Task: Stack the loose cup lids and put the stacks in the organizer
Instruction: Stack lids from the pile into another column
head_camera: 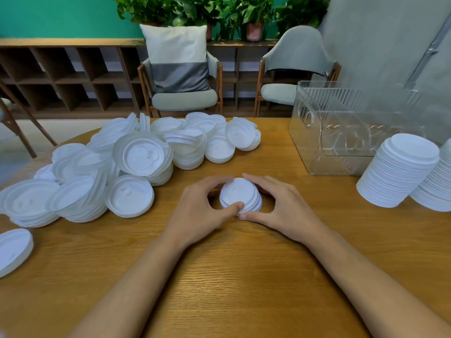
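Cupping one short, slightly skewed stack of white round plastic cup lids (240, 195) from either side, the left hand (202, 211) and the right hand (283, 206) had their fingers curled round its far rim. Their thumbs met at its near rim, the left thumb tip lying on the top lid. That stack sat on the tan wooden table (244, 276), left of the clear ribbed plastic organizer (341, 123) and nearer the person than it. Its lids were thin discs with flat tops and raised rims, not squarely aligned.

Two taller stacks stood just beside the organizer's near right corner: the first tall stack (400, 169) in full view, the second tall stack (439, 186) cut off at the frame's edge. A heap of loose lids (136, 162), too many to count, spread well to the organizer's left. One separate lid (13, 250) lay farthest left of it; whether single or several nested could not be told.
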Motion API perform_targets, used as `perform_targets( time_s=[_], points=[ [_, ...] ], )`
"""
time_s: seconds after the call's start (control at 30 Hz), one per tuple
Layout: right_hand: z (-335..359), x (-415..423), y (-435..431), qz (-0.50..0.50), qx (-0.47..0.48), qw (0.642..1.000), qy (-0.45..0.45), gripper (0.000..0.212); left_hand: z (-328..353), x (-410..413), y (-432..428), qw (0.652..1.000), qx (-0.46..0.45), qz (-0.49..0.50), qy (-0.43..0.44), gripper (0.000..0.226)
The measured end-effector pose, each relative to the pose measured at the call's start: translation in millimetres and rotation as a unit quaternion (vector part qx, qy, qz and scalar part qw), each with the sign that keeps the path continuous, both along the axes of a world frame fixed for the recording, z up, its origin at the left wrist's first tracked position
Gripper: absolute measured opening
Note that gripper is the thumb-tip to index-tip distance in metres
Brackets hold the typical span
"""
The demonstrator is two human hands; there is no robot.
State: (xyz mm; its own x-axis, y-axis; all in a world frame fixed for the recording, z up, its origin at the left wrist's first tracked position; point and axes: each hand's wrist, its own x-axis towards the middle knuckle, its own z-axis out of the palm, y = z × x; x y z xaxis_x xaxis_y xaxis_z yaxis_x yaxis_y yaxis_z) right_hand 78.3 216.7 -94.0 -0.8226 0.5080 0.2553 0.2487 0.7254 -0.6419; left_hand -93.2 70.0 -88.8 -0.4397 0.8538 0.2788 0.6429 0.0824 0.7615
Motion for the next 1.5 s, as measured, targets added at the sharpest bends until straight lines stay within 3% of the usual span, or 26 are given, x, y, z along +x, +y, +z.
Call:
perform_targets(
  time_s=[0.13, 0.8, 0.97, 1.1, 1.3, 1.5],
  points=[
    [-1, -1, 1, -0.001, -0.028, 1.0, -0.001, 0.107, -3, 1, 4, 0.999, 0.033, 0.03, 0.021, 0.061],
    [5, 3, 2, 0.002, 0.01, 0.996, -0.089, 0.104, -14, 5, 17, 0.997, 0.028, 0.017, 0.067, 0.057],
    [6, 4, 2, 0.004, -0.008, 0.995, -0.096, 0.101, -6, -2, 14, 0.999, 0.02, -0.015, 0.043, 0.032],
    [4, 6, 4, -0.007, 0.009, 0.996, -0.093, 0.093, -3, -12, 21, 0.992, 0.057, 0.006, 0.109, 0.017],
    [3, 9, 9, -0.021, -0.016, 0.995, -0.093, 0.092, 1, -30, 56, 0.969, -0.011, 0.037, 0.245, 0.047],
    [1, 6, 11, -0.009, -0.007, 0.995, -0.096, 0.085, 0, -35, 68, 0.96, -0.043, 0.064, 0.27, 0.05]
  ],
)
